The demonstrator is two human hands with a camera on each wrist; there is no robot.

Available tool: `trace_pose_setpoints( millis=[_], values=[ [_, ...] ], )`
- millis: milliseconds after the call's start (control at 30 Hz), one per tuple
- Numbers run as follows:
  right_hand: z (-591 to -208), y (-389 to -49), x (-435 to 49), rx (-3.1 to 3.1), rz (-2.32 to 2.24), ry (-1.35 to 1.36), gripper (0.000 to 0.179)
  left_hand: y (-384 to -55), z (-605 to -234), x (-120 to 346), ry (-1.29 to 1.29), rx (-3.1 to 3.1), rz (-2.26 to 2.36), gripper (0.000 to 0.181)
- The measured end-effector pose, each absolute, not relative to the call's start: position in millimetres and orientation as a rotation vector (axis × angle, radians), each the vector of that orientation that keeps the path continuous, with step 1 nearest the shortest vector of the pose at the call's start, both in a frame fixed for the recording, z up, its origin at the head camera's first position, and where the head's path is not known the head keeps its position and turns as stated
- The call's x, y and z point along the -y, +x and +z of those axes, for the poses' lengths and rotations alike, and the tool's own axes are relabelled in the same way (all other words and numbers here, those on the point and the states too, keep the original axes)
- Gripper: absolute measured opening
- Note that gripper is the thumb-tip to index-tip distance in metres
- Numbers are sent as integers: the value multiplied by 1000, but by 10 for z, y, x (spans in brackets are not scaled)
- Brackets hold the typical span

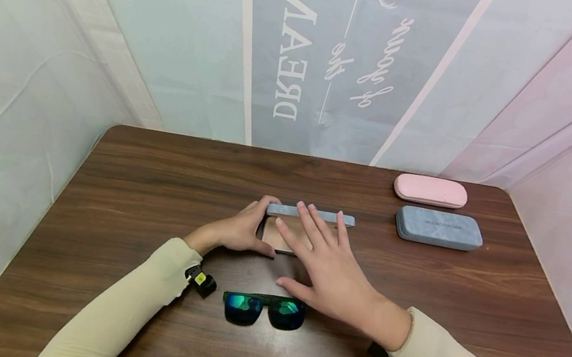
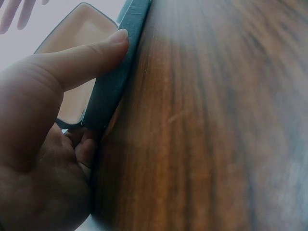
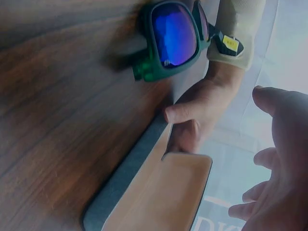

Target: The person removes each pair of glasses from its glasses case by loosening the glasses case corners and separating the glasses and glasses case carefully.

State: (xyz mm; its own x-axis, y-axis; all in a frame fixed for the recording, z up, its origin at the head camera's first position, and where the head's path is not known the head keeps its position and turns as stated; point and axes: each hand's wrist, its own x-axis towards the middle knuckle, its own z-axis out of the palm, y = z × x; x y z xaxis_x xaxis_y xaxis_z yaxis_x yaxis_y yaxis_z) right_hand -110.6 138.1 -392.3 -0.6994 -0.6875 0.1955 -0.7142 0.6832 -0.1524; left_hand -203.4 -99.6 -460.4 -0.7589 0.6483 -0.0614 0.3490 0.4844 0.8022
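Observation:
An eyeglass case (image 1: 279,237) with a blue-grey shell and tan lining lies on the table, its lid (image 1: 289,211) raised at the back. My left hand (image 1: 238,230) grips the case's left end. In the left wrist view, that thumb (image 2: 91,60) presses the case's front wall (image 2: 113,84). My right hand (image 1: 334,277) is over the case's right part with fingers spread, hiding some of the lining and lid. The right wrist view shows its fingers apart from the lid. Sunglasses (image 1: 243,309) with a dark green frame and mirrored lenses lie in front of the case.
A closed blue-grey case (image 1: 438,229) lies at the back right of the wooden table (image 1: 161,184), with a closed pink case (image 1: 430,191) behind it. A printed cloth (image 1: 333,55) hangs behind the table's far edge.

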Motion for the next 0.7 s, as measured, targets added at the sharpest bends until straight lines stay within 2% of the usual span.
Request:
trace_pose_setpoints(
  millis=[700],
  values=[
    [-3924, -1268, -1549, 2754, 379, 1055, 88, -2037, -4622, 1000, 813, -2358, 1168, 88]
  ],
)
